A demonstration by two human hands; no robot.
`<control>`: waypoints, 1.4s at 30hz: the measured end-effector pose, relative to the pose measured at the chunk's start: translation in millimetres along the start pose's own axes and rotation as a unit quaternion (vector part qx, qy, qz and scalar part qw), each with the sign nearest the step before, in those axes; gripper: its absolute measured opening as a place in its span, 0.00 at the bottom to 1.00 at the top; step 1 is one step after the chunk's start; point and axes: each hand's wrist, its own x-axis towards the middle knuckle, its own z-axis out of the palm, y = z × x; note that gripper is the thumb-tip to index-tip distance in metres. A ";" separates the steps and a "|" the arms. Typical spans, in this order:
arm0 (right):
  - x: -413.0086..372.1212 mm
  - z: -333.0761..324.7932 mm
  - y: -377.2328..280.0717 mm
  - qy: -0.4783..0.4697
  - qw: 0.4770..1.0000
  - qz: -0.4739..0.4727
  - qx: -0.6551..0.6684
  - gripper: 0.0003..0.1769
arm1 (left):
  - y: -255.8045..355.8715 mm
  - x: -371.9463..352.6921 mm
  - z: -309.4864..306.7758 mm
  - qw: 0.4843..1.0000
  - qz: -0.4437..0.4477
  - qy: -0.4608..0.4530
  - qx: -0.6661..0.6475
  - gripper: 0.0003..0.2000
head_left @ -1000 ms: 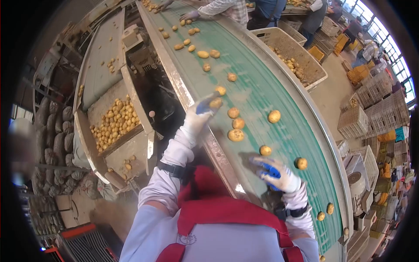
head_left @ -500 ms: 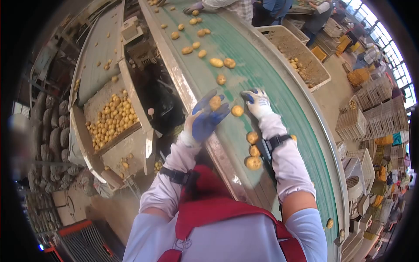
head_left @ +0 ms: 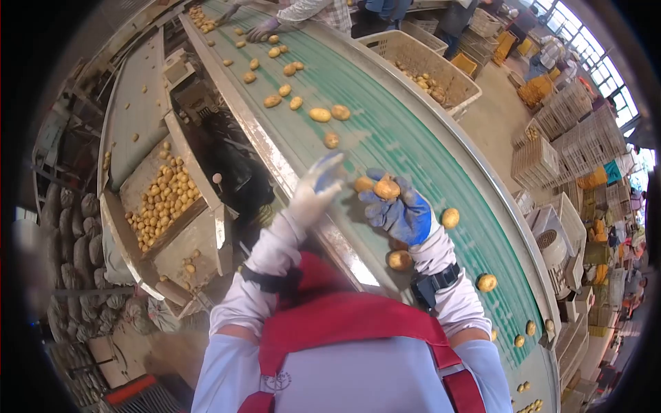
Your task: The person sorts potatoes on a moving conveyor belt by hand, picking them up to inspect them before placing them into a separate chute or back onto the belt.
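I am watching from far away through the head camera. My guess is that this is the picking step: pulling single potatoes off the green conveyor belt (head_left: 403, 131) to sort them.

The right hand (head_left: 401, 210) is in the middle of the frame, over the belt. Its blue palm is turned up. The fingers are half curled, like a cup, and 1 potato (head_left: 387, 187) sits on them. A second potato (head_left: 363, 184) is just beside it, between the 2 hands.

The left hand (head_left: 313, 191) is to the left of that, over the belt's metal edge. Its fingers look stretched out. The palm faces away and the glove is blurred, so I cannot tell if it holds anything.

I think the next move needs a firmer grip on the held potato, so it does not roll off the palm. Then it needs a clear path past the loose potatoes (head_left: 329, 113) higher up the frame.

Some things are hard to see. I cannot tell if the second potato touches a glove or lies on the belt. The bin (head_left: 196, 237) at the left is partly cut off by metal parts. A co-worker's hand (head_left: 261, 31) at the top is tiny, and the dark frame edge hides the corners.
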 end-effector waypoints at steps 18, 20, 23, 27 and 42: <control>-14.8 27.5 7.5 0.085 0.636 0.084 -0.763 0.28 | 20.9 2.0 -44.5 0.944 0.087 0.108 0.301 0.15; -7.4 22.1 -3.0 0.089 0.635 0.061 -0.765 0.27 | 4.9 13.2 -40.1 0.941 0.058 0.117 0.312 0.15; 24.5 20.0 -22.5 0.097 0.599 0.049 -0.793 0.25 | -12.8 27.5 -41.5 0.942 0.042 0.042 0.330 0.13; 90.9 -13.7 -41.2 0.042 0.577 0.026 -0.816 0.25 | -14.1 34.6 -48.2 0.949 0.028 0.051 0.309 0.12; 337.7 -139.6 -108.5 0.190 0.375 0.082 -0.904 0.37 | -26.9 60.9 -66.6 0.964 0.014 0.028 0.265 0.15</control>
